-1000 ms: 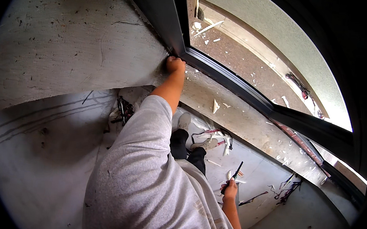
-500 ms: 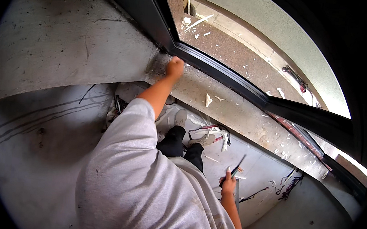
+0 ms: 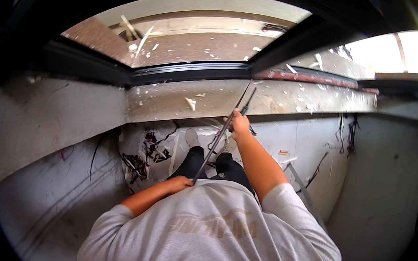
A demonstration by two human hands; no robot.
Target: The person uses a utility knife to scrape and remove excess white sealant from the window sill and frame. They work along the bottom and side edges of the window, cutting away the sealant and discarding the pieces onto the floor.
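A long thin dark strip (image 3: 213, 150) slants up in front of me from my waist toward the window sill. Its lower end is in the closed fingers of my left hand (image 3: 180, 183), by my shirt hem. Farther forward, my right hand (image 3: 240, 123) is closed round a tool like a screwdriver (image 3: 246, 109), with a greenish handle and thin dark shaft pointing up at the sill. The strip also passes along the fingers of this hand; whether they grip it I cannot tell. Ahead runs the black window frame (image 3: 189, 71) above the concrete sill (image 3: 165, 96).
White chips and a larger white flake (image 3: 190, 103) lie on the sill. A reddish strip (image 3: 313, 79) runs along the frame at right. Dark tangled scraps (image 3: 136, 166) litter the floor at left, and a grey metal bar (image 3: 303, 188) leans at right.
My left hand has come back from the frame corner to my waist and now holds the strip's end. My right hand has moved forward and up with the tool. The view has turned.
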